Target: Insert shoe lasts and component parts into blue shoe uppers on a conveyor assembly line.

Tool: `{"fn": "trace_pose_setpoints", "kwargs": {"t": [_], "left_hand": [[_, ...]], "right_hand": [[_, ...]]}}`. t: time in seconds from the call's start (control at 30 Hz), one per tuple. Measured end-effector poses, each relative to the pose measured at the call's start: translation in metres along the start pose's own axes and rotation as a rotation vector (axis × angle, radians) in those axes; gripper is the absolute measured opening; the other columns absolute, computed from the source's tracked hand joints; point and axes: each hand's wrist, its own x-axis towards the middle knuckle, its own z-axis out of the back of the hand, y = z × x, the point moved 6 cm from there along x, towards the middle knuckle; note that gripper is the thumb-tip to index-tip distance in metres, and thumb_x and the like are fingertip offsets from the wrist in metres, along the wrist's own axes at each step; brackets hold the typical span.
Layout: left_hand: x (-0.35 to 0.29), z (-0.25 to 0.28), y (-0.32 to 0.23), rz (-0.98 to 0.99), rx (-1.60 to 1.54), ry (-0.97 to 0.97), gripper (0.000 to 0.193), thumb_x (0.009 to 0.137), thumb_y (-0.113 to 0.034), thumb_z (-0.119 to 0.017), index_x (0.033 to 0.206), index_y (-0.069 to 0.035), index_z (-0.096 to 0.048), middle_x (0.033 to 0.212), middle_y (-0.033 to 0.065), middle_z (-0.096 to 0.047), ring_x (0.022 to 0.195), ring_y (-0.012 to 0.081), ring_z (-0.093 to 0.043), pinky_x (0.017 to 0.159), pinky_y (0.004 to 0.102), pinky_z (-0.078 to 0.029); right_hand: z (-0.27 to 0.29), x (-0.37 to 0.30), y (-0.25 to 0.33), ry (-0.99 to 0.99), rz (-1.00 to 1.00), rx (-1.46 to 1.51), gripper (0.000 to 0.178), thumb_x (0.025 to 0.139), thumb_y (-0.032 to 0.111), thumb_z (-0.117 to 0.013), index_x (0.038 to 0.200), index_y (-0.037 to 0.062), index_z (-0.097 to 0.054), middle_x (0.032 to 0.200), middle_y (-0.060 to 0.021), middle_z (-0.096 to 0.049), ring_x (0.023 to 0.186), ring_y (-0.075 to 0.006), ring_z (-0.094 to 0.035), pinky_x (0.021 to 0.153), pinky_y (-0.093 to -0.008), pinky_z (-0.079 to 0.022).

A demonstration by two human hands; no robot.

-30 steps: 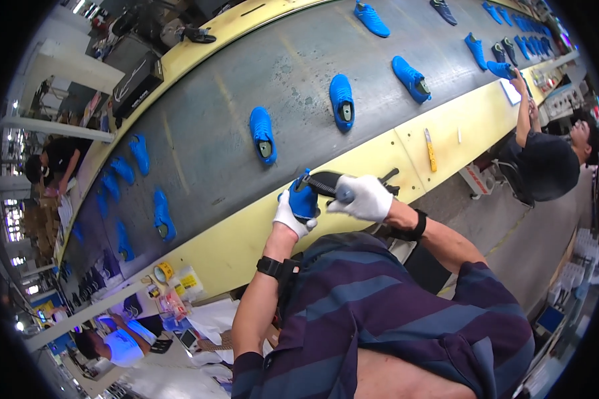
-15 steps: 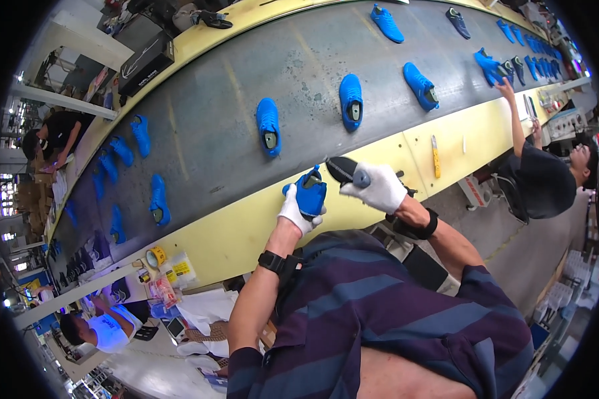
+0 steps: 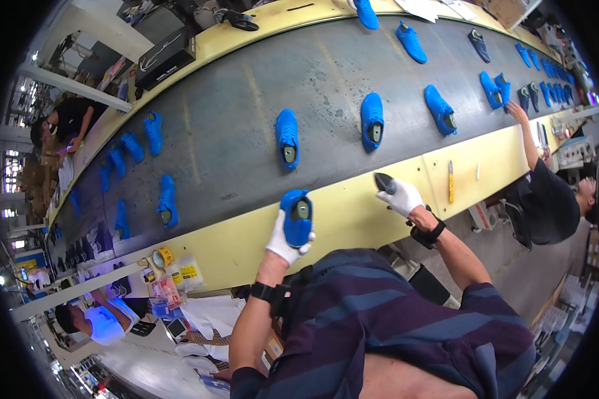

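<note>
My left hand (image 3: 286,241), in a white glove, is closed around a blue shoe (image 3: 298,229). The shoe's opening faces up and shows a grey-green insole. Off to the right, above the yellow ledge, my gloved right hand (image 3: 404,199) grips a dark, flat, pointed tool with a grey knob handle (image 3: 383,183); its kind is unclear. Beyond my hands, three blue shoes stand on the dark conveyor belt (image 3: 233,153): one (image 3: 287,139) past my left hand, one (image 3: 373,123) further right, and another (image 3: 440,110) beyond that.
A yellow utility knife (image 3: 450,183) lies on the yellow ledge (image 3: 353,199), right of my hand. Yellow tape (image 3: 162,257) sits at the left. A co-worker's hand (image 3: 516,113) reaches to shoes at the right. A black shoebox (image 3: 166,61) stands on the far edge.
The tool has moved away from the held shoe, to the right with my right hand. My left hand has turned the shoe and shifted slightly left and nearer. The whole view has shifted.
</note>
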Motion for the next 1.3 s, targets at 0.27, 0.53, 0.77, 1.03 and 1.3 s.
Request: {"fn": "trace_pose_setpoints", "kwargs": {"t": [0.27,0.53,0.77,1.03,1.3], "left_hand": [[0.002,0.065,-0.167,-0.135,-0.117,0.097,0.08,0.094,-0.082,-0.046,0.123,-0.009,-0.062,0.101,0.0144,-0.069,0.075,0.029,-0.066,0.045,0.0345,-0.044],[0.091,0.191,-0.225,-0.32,-0.434,-0.268,0.088,0.097,-0.079,-0.046,0.142,-0.004,-0.052,0.132,0.0224,-0.062,0.107,0.039,-0.066,0.08,0.0504,-0.06],[0.105,0.198,-0.157,-0.449,-0.74,-0.215,0.105,0.097,-0.074,-0.053,0.161,0.003,-0.023,0.161,0.0284,-0.038,0.148,0.0474,-0.039,0.122,0.0619,-0.034],[0.173,0.007,-0.195,-0.745,1.291,-0.635,0.091,0.087,-0.04,-0.082,0.152,0.008,-0.04,0.141,0.031,-0.06,0.131,0.0402,-0.06,0.108,0.0437,-0.048],[0.217,0.065,-0.21,-0.82,1.117,-0.631,0.084,0.078,-0.03,-0.091,0.146,0.0,-0.051,0.135,0.0208,-0.065,0.121,0.0391,-0.063,0.107,0.0474,-0.049]], "right_hand": [[0.011,0.044,-0.088,-0.385,-0.049,-0.072,0.04,0.095,0.037,-0.074,0.111,0.0035,-0.06,0.098,-0.0259,-0.072,0.093,-0.047,-0.07,0.08,-0.0513,-0.055],[0.007,0.047,-0.076,-0.392,-0.047,-0.122,0.037,0.097,0.036,-0.075,0.114,0.0058,-0.06,0.092,-0.0215,-0.072,0.086,-0.044,-0.07,0.076,-0.0481,-0.056],[0.014,0.064,-0.074,-0.426,-0.062,-0.163,0.04,0.098,0.038,-0.073,0.115,0.0047,-0.061,0.094,-0.0233,-0.073,0.088,-0.0444,-0.071,0.076,-0.0483,-0.057],[0.028,0.057,-0.062,-0.437,-0.154,-0.136,0.035,0.094,0.037,-0.076,0.107,0.0054,-0.067,0.092,-0.0199,-0.073,0.086,-0.0405,-0.072,0.078,-0.0466,-0.057],[0.033,0.044,-0.045,-0.35,-0.23,-0.037,0.041,0.096,0.046,-0.07,0.108,0.0066,-0.069,0.099,-0.0197,-0.075,0.093,-0.0422,-0.073,0.083,-0.0469,-0.058]]}}
